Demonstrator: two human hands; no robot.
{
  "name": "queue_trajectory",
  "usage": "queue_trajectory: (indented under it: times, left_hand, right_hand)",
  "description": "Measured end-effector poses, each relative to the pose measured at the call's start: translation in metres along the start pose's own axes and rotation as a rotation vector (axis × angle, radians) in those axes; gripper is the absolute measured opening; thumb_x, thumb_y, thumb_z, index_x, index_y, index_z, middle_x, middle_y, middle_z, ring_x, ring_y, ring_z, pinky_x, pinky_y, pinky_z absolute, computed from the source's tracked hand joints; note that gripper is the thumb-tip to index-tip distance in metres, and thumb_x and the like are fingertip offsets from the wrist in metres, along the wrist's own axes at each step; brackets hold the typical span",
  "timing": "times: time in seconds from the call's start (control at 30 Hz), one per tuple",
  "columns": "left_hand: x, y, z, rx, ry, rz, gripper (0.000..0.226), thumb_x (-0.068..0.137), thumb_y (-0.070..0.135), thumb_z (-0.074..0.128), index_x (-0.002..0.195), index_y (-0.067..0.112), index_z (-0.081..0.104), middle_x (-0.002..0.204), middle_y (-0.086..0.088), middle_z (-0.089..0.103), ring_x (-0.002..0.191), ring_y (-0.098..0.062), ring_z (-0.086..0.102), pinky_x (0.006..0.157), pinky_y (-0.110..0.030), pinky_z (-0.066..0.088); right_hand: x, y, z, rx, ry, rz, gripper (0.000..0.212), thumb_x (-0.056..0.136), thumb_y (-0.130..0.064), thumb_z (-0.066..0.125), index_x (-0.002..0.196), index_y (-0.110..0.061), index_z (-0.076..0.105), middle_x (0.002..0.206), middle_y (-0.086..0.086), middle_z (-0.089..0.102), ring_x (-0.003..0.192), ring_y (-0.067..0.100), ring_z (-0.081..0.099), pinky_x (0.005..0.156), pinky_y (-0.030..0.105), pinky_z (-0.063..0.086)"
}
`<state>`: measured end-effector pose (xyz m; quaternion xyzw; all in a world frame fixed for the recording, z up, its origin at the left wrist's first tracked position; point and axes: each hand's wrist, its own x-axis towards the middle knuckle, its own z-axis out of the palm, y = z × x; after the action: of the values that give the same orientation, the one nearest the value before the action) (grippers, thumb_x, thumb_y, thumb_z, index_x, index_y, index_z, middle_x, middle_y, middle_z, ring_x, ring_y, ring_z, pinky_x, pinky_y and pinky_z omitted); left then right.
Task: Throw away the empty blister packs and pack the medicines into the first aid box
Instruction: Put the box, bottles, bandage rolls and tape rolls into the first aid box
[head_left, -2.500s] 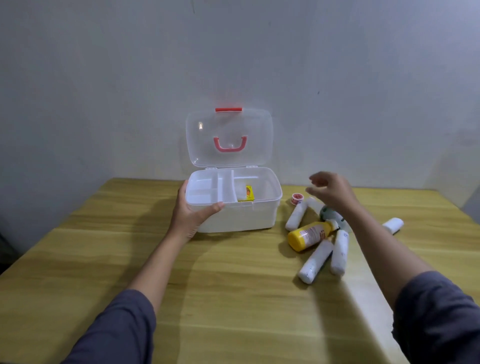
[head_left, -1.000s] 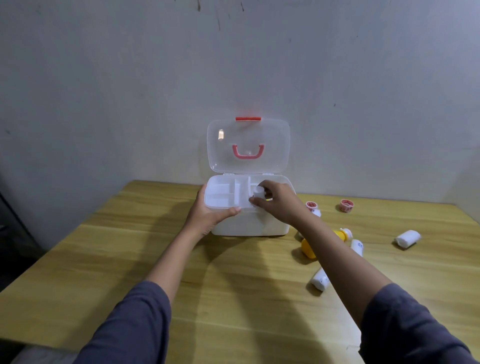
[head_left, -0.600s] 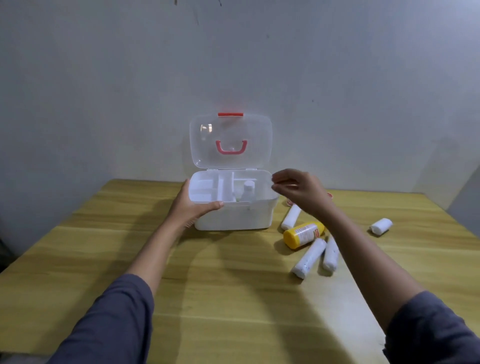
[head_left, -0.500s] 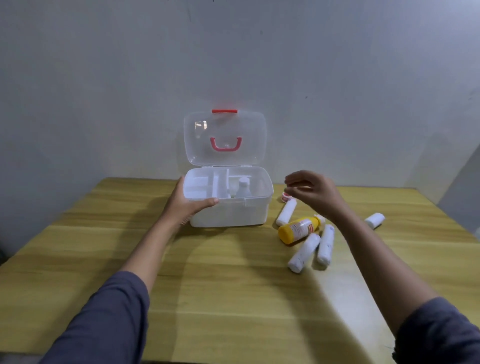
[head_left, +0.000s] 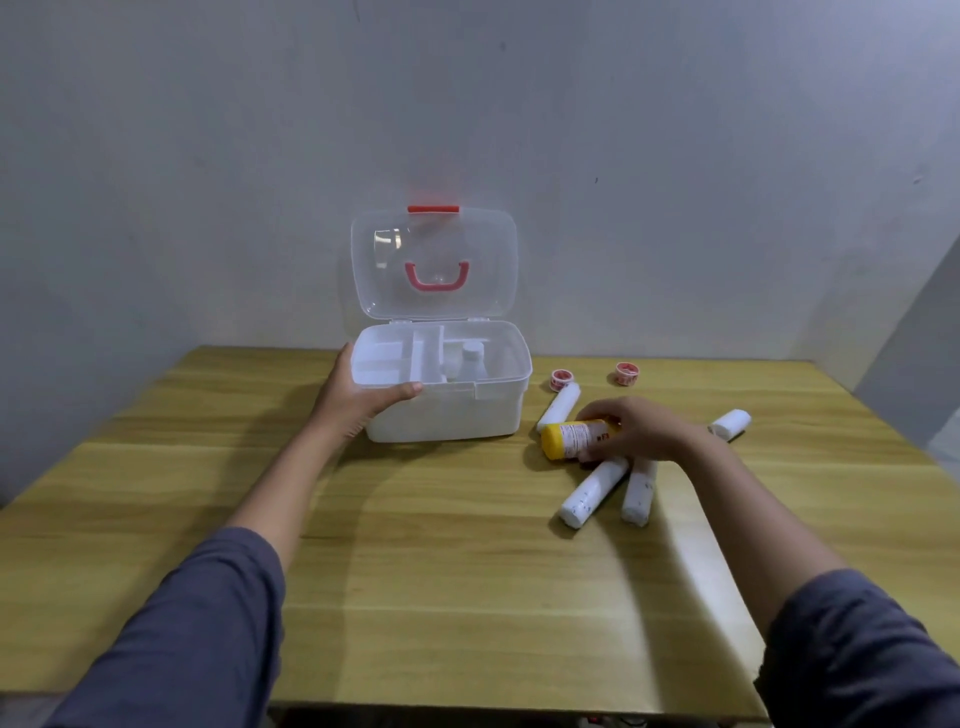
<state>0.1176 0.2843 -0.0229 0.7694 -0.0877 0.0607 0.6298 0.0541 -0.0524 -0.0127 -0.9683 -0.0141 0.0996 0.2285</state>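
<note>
The white first aid box (head_left: 467, 415) stands open at the back of the wooden table, its clear lid (head_left: 434, 260) upright. A small white bottle (head_left: 471, 361) stands in its right compartment. My left hand (head_left: 358, 400) grips the box's front left rim. My right hand (head_left: 641, 428) wraps around a yellow bottle (head_left: 569, 439) lying on its side to the right of the box. White rolls lie around it: one behind (head_left: 560, 406), two in front (head_left: 595, 491) (head_left: 639, 491), one far right (head_left: 730, 423).
Two small red-and-white tape rolls (head_left: 560, 378) (head_left: 627, 373) sit near the wall behind the white rolls. The table (head_left: 441, 571) ends at a front edge near me and meets a grey wall behind the box.
My right hand came away from the box after leaving the white bottle inside, then dropped onto the yellow bottle and closed around it. My left hand kept its hold on the box.
</note>
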Motion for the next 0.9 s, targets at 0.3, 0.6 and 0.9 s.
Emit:
queue_trajectory:
  times: [0.3, 0.6, 0.9]
  left_hand:
    - [0.000, 0.000, -0.001, -0.013, 0.000, -0.004, 0.100, 0.041, 0.046, 0.086, 0.131, 0.026, 0.048, 0.122, 0.011, 0.061, 0.114, -0.008, 0.058, 0.096, -0.030, 0.047]
    - [0.001, -0.003, -0.001, 0.015, 0.012, -0.010, 0.103, 0.041, 0.048, 0.088, 0.133, 0.026, 0.047, 0.126, 0.008, 0.061, 0.118, -0.013, 0.057, 0.103, -0.040, 0.046]
    - [0.001, -0.004, -0.001, 0.014, 0.011, 0.001, 0.101, 0.042, 0.046, 0.089, 0.133, 0.026, 0.048, 0.126, 0.008, 0.062, 0.118, -0.012, 0.058, 0.103, -0.039, 0.047]
  right_hand:
    - [-0.012, -0.027, -0.027, 0.261, 0.367, -0.180, 0.043, 0.066, -0.033, 0.080, 0.104, -0.020, 0.063, 0.099, 0.003, 0.065, 0.088, 0.023, 0.059, 0.073, 0.033, 0.045]
    - [0.019, -0.091, -0.041, 0.047, 0.436, -0.217, 0.045, 0.056, -0.045, 0.080, 0.092, -0.022, 0.069, 0.088, 0.001, 0.069, 0.077, 0.018, 0.064, 0.071, 0.043, 0.058]
    - [0.044, -0.117, -0.047, -0.307, 0.264, -0.280, 0.044, 0.070, -0.028, 0.075, 0.110, -0.014, 0.064, 0.106, 0.006, 0.057, 0.092, 0.019, 0.051, 0.080, 0.033, 0.051]
